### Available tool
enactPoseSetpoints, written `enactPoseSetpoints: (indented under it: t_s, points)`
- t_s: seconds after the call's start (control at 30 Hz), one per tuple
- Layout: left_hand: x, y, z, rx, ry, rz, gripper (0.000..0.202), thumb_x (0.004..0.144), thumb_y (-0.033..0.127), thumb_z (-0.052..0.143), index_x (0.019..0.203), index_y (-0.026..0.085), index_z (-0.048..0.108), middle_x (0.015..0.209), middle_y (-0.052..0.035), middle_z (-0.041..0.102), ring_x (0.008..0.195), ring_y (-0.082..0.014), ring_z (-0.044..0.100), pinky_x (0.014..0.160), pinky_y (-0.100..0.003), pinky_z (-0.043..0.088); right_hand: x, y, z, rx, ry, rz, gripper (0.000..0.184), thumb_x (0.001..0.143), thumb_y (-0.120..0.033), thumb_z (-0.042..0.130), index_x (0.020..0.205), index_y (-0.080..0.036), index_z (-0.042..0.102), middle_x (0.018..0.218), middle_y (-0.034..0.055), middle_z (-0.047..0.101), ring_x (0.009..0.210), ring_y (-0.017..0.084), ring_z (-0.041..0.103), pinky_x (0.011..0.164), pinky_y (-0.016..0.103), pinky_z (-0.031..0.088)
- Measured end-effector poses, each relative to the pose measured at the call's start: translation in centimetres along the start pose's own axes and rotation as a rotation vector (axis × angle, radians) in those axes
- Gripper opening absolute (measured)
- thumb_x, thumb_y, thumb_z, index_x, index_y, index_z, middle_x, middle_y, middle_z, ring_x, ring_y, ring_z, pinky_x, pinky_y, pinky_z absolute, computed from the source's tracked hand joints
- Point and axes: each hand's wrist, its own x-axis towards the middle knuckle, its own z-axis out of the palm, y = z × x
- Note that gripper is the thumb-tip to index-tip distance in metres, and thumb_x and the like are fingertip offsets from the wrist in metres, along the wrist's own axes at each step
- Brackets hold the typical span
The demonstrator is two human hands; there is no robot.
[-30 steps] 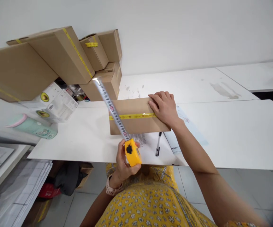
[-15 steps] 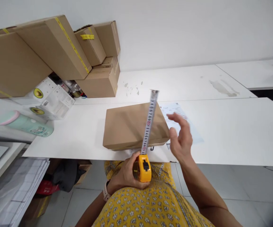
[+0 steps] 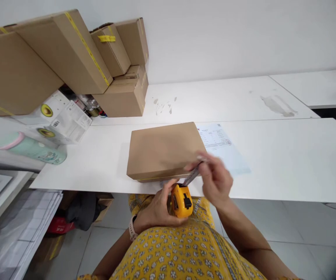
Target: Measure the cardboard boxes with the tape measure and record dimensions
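Left hand (image 3: 163, 208) holds rounded tape measure (image 3: 181, 202), right hand (image 3: 216, 181) its narrow blade (image 3: 191, 177).

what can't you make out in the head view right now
Head view, blurred by motion: the numbers on the tape blade and the exact finger positions of the right hand.
Head view, hidden: some fingers of the left hand, behind the yellow tape measure.
Head view, too small: fine print on the sheet; the carton also covers part of it.
Head view, cut off by the left edge: the large box.
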Motion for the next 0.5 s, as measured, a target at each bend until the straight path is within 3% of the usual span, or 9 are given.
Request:
enactPoseSetpoints:
  t_s: [0.07, 0.13, 0.23, 0.3, 0.4, 0.5]
  points:
    - [0.0, 0.4, -0.2, -0.01, 0.134, 0.084, 0.107, 0.07, 0.042, 0.089, 0.156, 0.026, 0.028, 0.146, -0.0182, 0.054, 0.129, -0.035, 0.061, 0.107, -0.049, 0.054, -1.2, -0.5, 0.2, -0.138, -0.069, -0.208, 0.048, 0.097, -0.008, 0.054, 0.141, -0.026, 0.06, 0.075, -0.0002, 0.073, 0.059, 0.015, 0.065, 0.05, 0.028, 0.05]
    - [0.0, 1.0, -0.8, 0.005, 0.26, 0.201, 0.101, 0.072, 0.04, 0.088, 0.153, 0.025, 0.03, 0.14, -0.0186, 0.059, 0.124, -0.0343, 0.065, 0.102, -0.048, 0.057, -2.4, -0.4, 0.0, -0.245, 0.024, -0.275, 0.049, 0.092, -0.004, 0.056, 0.136, -0.023, 0.065, 0.068, -0.002, 0.069, 0.053, 0.014, 0.06, 0.046, 0.027, 0.044]
    - [0.5, 2.1, -2.6, 0.063, 0.424, 0.365, 0.094, 0.077, 0.035, 0.086, 0.152, 0.024, 0.03, 0.137, -0.0199, 0.061, 0.116, -0.0318, 0.069, 0.093, -0.046, 0.061, -4.7, 1.0, -0.6, -0.274, 0.278, -0.119, 0.037, 0.094, -0.003, 0.051, 0.116, -0.023, 0.072, 0.061, -0.0041, 0.061, 0.047, 0.012, 0.053, 0.044, 0.027, 0.038]
    - [1.3, 2.6, -4.2, 0.14, 0.55, 0.423, 0.093, 0.078, 0.034, 0.085, 0.153, 0.026, 0.03, 0.138, -0.0187, 0.061, 0.112, -0.0296, 0.07, 0.087, -0.042, 0.063, -6.6, 2.6, -0.9, -0.312, 0.338, 0.003, 0.028, 0.097, -0.006, 0.048, 0.097, -0.023, 0.071, 0.061, -0.003, 0.059, 0.049, 0.013, 0.052, 0.047, 0.028, 0.039]
    - [3.3, 2.7, -6.7, 0.396, 0.746, 0.421, 0.096, 0.075, 0.037, 0.087, 0.153, 0.025, 0.033, 0.138, -0.0173, 0.061, 0.117, -0.0322, 0.068, 0.09, -0.044, 0.062, -9.5, 4.9, -0.6, -0.438, 0.162, 0.115, 0.022, 0.099, -0.01, 0.051, 0.087, -0.022, 0.065, 0.074, 0.0023, 0.065, 0.066, 0.017, 0.06, 0.059, 0.032, 0.047]
    - [5.3, 2.3, -8.4, 0.658, 0.756, 0.355, 0.092, 0.077, 0.039, 0.085, 0.153, 0.022, 0.036, 0.135, -0.0171, 0.063, 0.12, -0.0346, 0.067, 0.099, -0.048, 0.058, -11.8, 6.5, -0.1, -0.544, -0.092, 0.093, 0.011, 0.098, -0.016, 0.058, 0.098, -0.022, 0.067, 0.096, 0.0087, 0.071, 0.091, 0.023, 0.065, 0.078, 0.038, 0.053]
